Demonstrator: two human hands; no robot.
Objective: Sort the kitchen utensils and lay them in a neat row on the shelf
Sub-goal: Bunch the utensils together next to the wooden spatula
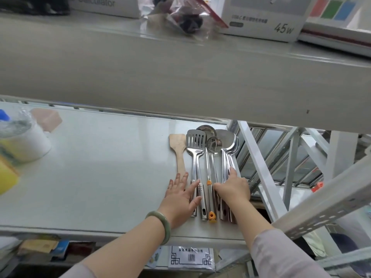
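Your left hand (181,194) lies flat and open on the slotted turner's (196,146) handle, gripping nothing; your right hand (233,188) presses spread fingers over the spoon handles. Utensils already lie side by side on the shelf (100,167); the wooden spatula (178,149) sits slightly apart, and the ladles (213,144) overlap, so only straightening seems left.

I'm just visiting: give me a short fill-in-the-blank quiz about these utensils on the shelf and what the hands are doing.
1. The leftmost utensil, the spatula, is made of ____.
2. The bracelet is worn on the ____ wrist.
3. The slotted turner lies directly ____ of the spatula.
4. The left hand and right hand rest on the utensils' ____.

Missing words: wood; left; right; handles
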